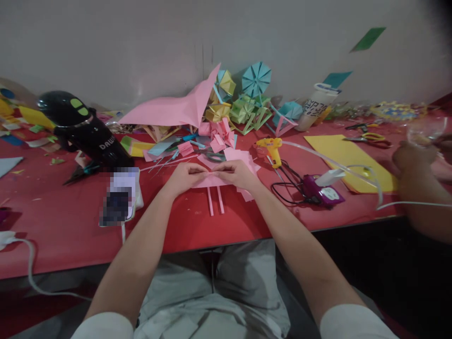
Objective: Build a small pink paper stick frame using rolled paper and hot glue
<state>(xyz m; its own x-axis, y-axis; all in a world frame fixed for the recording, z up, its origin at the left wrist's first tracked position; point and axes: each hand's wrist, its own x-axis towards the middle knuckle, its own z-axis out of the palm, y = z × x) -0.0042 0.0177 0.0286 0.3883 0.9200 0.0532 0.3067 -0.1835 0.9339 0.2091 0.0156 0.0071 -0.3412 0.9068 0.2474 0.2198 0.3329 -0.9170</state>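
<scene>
Both of my hands meet over a small piece of pink paper point(209, 181) just above the red tabletop. My left hand point(187, 177) pinches its left side, and my right hand point(238, 173) pinches the right side. The fingers hide most of the paper's upper part. Two narrow pink paper strips point(211, 200) stick out below it toward me; whether they are joined to it I cannot tell. Loose pink sheets point(245, 162) lie beside and behind my right hand. Cut pink pieces point(219, 134) are heaped farther back.
A yellow glue gun point(271, 148) and a purple power adapter point(322, 190) with cables lie right. Yellow sheets point(356, 165) and scissors point(370, 138) are beyond. Left are a phone point(122, 195) and black bottle point(90, 134). Folded paper models point(247, 106) stand behind. Another person's hand point(415, 160) is far right.
</scene>
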